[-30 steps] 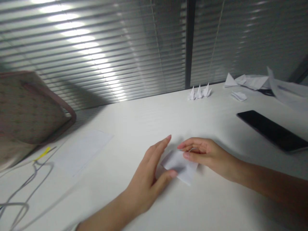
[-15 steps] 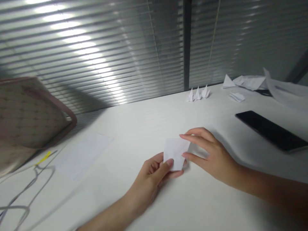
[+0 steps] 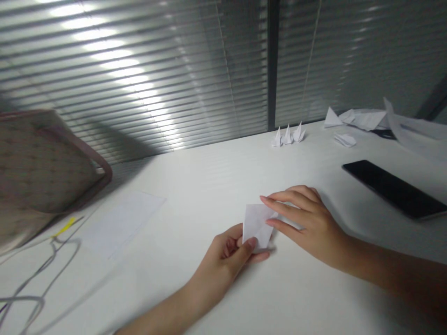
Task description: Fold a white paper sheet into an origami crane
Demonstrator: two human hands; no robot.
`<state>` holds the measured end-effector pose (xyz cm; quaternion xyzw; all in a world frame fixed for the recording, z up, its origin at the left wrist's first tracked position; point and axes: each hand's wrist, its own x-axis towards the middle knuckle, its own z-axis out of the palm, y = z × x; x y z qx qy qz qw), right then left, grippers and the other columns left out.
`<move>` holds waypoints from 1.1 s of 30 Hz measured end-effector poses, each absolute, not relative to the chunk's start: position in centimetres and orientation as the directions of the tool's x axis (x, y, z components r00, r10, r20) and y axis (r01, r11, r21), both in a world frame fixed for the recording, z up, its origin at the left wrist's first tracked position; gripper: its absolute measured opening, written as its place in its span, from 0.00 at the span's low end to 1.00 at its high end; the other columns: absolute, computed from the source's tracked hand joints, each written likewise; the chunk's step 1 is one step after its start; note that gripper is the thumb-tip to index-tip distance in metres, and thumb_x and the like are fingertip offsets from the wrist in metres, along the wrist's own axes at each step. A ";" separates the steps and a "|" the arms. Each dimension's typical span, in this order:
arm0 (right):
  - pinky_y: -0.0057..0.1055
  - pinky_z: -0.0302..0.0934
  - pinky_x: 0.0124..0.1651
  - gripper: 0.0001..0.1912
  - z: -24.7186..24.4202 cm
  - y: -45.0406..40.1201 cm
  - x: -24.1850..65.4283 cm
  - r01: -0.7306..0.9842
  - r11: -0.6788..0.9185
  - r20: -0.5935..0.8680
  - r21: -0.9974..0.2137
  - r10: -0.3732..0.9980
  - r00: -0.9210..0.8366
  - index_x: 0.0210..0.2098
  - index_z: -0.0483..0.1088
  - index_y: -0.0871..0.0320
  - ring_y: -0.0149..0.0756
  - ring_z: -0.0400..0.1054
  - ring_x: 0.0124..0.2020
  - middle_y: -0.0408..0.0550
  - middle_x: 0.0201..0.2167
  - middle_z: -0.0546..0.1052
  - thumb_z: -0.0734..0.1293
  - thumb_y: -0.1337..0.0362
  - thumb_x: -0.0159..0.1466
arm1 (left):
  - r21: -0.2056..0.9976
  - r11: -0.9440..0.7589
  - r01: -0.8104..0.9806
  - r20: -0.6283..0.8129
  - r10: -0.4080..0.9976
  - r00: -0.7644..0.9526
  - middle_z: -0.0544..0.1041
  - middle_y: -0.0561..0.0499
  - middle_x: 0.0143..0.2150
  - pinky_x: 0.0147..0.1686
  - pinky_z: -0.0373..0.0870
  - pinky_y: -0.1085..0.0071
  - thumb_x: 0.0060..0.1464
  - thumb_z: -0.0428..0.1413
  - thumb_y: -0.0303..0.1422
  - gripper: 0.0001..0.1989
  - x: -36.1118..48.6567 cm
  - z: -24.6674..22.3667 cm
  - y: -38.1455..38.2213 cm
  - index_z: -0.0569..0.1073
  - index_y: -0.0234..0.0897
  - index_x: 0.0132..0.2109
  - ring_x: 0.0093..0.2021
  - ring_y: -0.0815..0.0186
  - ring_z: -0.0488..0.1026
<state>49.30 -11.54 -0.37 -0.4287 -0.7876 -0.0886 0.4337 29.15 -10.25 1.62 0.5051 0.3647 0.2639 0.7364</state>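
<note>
A small folded square of white paper [image 3: 257, 225] is held just above the table. My left hand [image 3: 228, 258] grips its lower edge, thumb on top and fingers beneath. At the paper's upper right is my right hand [image 3: 303, 218], its thumb and fingers apart, with the fingertips at or over the paper's right edge. Whether those fingertips touch the paper is hard to tell.
Three small folded paper figures [image 3: 288, 136] stand at the table's back. Right of them lie a folded piece [image 3: 345, 140], more papers [image 3: 366, 119] and a black phone [image 3: 394, 190]. On the left are a flat sheet [image 3: 124, 223], a bag [image 3: 45, 172] and cables [image 3: 45, 265].
My left hand and the paper have shifted slightly right and down, and the paper is turned a little. My right hand has moved slightly right, its fingers still apart.
</note>
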 end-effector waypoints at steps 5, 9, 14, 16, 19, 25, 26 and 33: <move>0.39 0.60 0.47 0.16 -0.3 -11.7 49.4 0.742 0.635 0.778 -0.213 0.570 -0.265 0.50 0.70 0.53 0.38 0.69 0.43 0.46 0.45 0.78 0.67 0.67 0.63 | 0.941 0.337 -0.022 -0.257 0.758 0.599 0.72 0.52 0.36 0.51 0.64 0.67 0.52 0.61 0.37 0.13 29.2 1.6 -10.4 0.75 0.35 0.43 0.39 0.68 0.68; 0.37 0.61 0.45 0.09 0.0 -11.9 49.3 0.720 0.656 0.806 -0.226 0.541 -0.240 0.43 0.73 0.53 0.36 0.70 0.39 0.45 0.39 0.79 0.67 0.68 0.63 | 0.962 0.273 0.029 -0.239 0.781 0.577 0.73 0.52 0.35 0.48 0.65 0.68 0.54 0.59 0.38 0.12 29.3 1.6 -10.4 0.74 0.35 0.42 0.38 0.66 0.70; 0.35 0.62 0.43 0.05 0.4 -12.3 48.6 0.612 0.721 0.773 -0.324 0.575 -0.269 0.38 0.71 0.55 0.34 0.70 0.37 0.44 0.33 0.78 0.67 0.69 0.62 | 0.972 -0.097 0.212 -0.021 0.871 0.492 0.76 0.48 0.41 0.50 0.66 0.67 0.61 0.51 0.36 0.13 28.9 1.3 -10.5 0.72 0.36 0.49 0.45 0.61 0.71; 0.35 0.63 0.45 0.06 0.5 -12.5 48.3 0.563 0.732 0.746 -0.385 0.606 -0.277 0.39 0.71 0.56 0.35 0.70 0.39 0.45 0.35 0.78 0.68 0.69 0.62 | 0.920 -0.246 0.305 0.073 0.873 0.483 0.76 0.48 0.49 0.55 0.62 0.67 0.62 0.49 0.33 0.16 28.5 1.1 -10.5 0.69 0.39 0.56 0.51 0.61 0.70; 0.35 0.63 0.46 0.05 0.5 -12.8 47.9 0.487 0.735 0.719 -0.472 0.640 -0.270 0.39 0.71 0.57 0.35 0.69 0.40 0.46 0.35 0.78 0.68 0.69 0.62 | 0.832 -0.371 0.413 0.139 0.860 0.492 0.71 0.51 0.58 0.59 0.59 0.68 0.62 0.48 0.30 0.22 28.1 0.9 -10.6 0.62 0.43 0.62 0.58 0.62 0.67; 0.33 0.64 0.46 0.03 0.7 -13.5 47.5 0.331 0.600 0.573 -0.728 0.798 -0.187 0.34 0.72 0.56 0.37 0.71 0.40 0.46 0.32 0.77 0.69 0.64 0.60 | 0.687 -0.554 0.471 0.276 0.798 0.536 0.69 0.47 0.60 0.56 0.65 0.67 0.62 0.45 0.26 0.25 27.8 0.7 -10.6 0.56 0.40 0.66 0.56 0.63 0.70; 0.32 0.64 0.45 0.03 0.7 -13.6 47.5 0.309 0.561 0.535 -0.768 0.827 -0.172 0.33 0.72 0.56 0.36 0.71 0.39 0.46 0.32 0.77 0.69 0.64 0.60 | 0.659 -0.593 0.463 0.307 0.774 0.554 0.68 0.47 0.61 0.57 0.65 0.68 0.62 0.46 0.25 0.26 27.8 0.5 -10.6 0.56 0.40 0.66 0.56 0.63 0.69; 0.25 0.58 0.34 0.10 1.1 -13.1 47.4 0.228 0.380 0.349 -0.897 0.923 -0.165 0.28 0.68 0.57 0.29 0.63 0.30 0.41 0.27 0.68 0.62 0.65 0.65 | 0.543 -0.742 0.392 0.403 0.641 0.653 0.69 0.47 0.60 0.55 0.68 0.68 0.62 0.45 0.21 0.29 27.6 0.0 -9.9 0.51 0.43 0.67 0.57 0.66 0.69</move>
